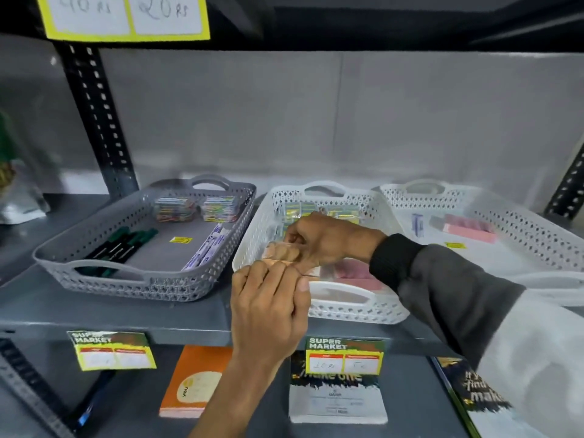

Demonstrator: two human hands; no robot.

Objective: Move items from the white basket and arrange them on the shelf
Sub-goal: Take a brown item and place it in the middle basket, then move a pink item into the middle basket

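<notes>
A white basket (354, 308) sits in the middle of the grey shelf (110, 314). Both hands meet over its front left corner. My left hand (268, 311) pinches the near edge of a small pink packet (281, 253). My right hand (325, 240), in a dark cuff, grips the same packet from behind. More pink packets (357, 275) lie in the basket's front, partly hidden by my right wrist. Small yellow-green boxes (300, 208) stand at its back.
A grey basket (94, 279) on the left holds green markers (126, 241), pens and colourful boxes. Another white basket (537, 235) on the right holds pink blocks. Price tags hang on the shelf edge. Notebooks lie on the lower shelf.
</notes>
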